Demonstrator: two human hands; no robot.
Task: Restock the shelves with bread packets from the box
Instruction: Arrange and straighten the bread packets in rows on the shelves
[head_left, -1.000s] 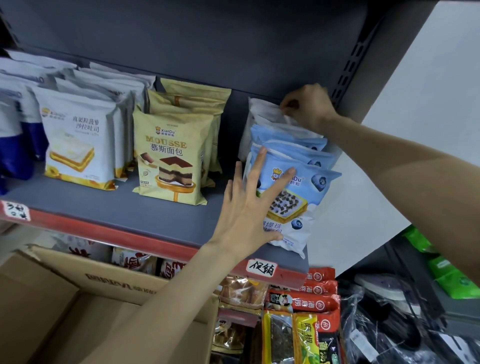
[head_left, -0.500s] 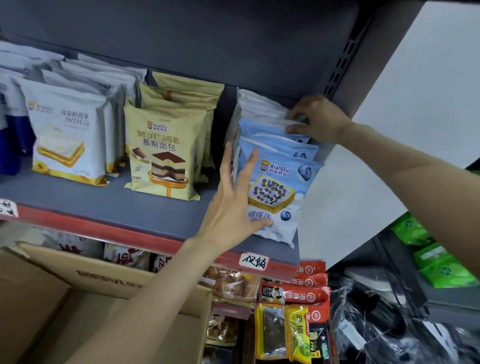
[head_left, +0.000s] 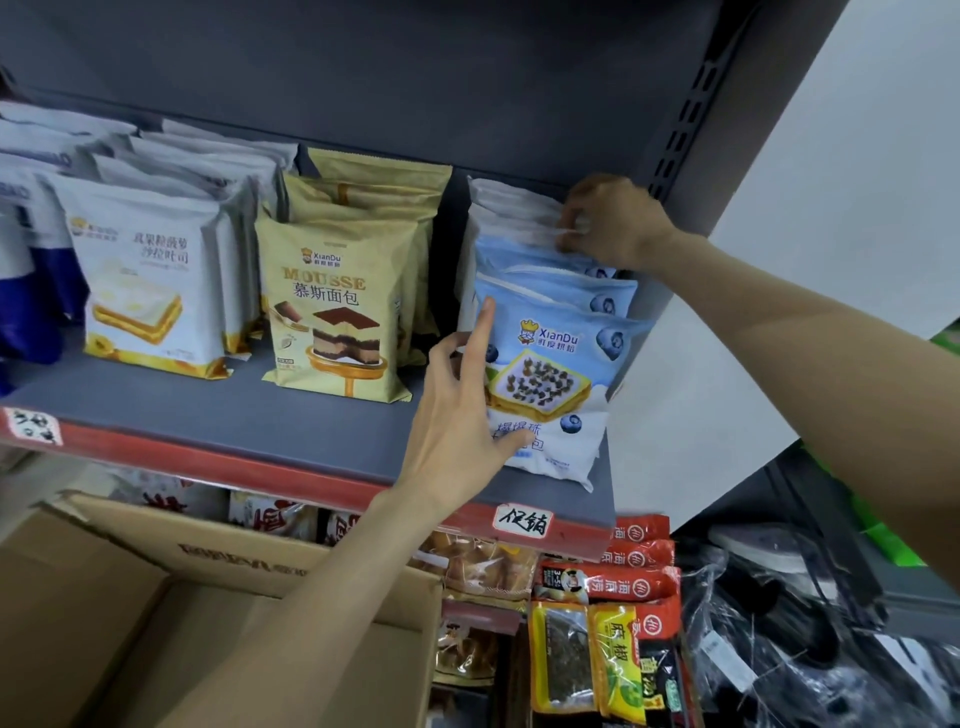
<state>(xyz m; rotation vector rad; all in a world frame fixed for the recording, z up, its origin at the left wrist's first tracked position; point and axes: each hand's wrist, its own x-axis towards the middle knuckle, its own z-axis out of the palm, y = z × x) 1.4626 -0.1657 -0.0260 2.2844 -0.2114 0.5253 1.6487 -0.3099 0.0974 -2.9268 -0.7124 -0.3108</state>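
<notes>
At the right end of the shelf (head_left: 218, 421), my right hand (head_left: 615, 223) is pinching the top edges of the rear blue bread packets (head_left: 550, 260), fingertips curled over them. My left hand (head_left: 457, 415) is resting spread against the left edge of the front blue packet (head_left: 556, 384), index finger straight up, thumb on its lower face. I am squaring this row upright, so judged step: straightening, stock already placed. Next move probably calls for releasing both hands and reaching down into the cardboard box (head_left: 156, 613), near left; its contents are not visible. Front packet is reading "XianDu". The tan packet (head_left: 337, 312) to the left is reading "XianDu MOUSSE". The white label (head_left: 522, 521) on the red shelf lip is handwritten.
</notes>
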